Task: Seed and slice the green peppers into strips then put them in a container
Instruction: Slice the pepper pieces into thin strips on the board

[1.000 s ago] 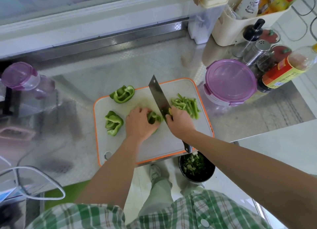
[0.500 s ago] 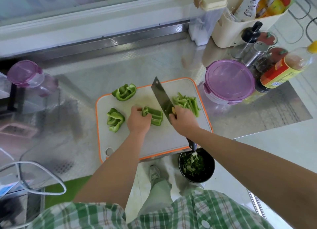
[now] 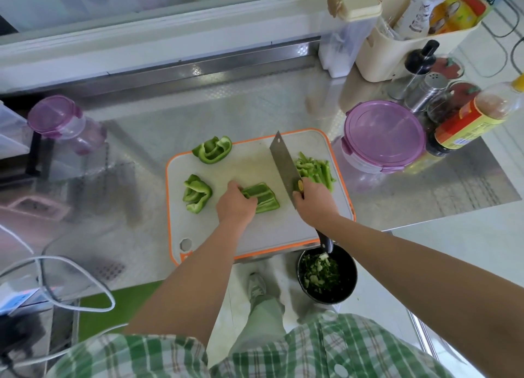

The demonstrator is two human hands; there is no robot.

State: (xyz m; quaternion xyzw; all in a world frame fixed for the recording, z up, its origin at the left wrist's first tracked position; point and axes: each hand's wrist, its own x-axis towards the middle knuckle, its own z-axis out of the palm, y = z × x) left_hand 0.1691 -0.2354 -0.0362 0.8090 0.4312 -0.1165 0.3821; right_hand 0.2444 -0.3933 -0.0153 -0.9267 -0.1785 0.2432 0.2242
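Left hand point(image 3: 236, 207) fingers curl over pepper point(image 3: 262, 197) mid-board point(image 3: 255, 236), right hand point(image 3: 314, 203) wraps knife point(image 3: 285, 165) at pepper's 3 o'clock; risk: curved piece rocks, blade nicks knuckles.

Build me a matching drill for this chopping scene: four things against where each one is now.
Things: 1 cleaver; 2 pepper strips; 3 wide purple-lidded container; 4 black bowl.
Places: a on the counter, right of the cutting board; b below the counter's near edge, holding scraps; c held by the right hand; d heaped on the board's right side.
Pairs: 1-c; 2-d; 3-a; 4-b.
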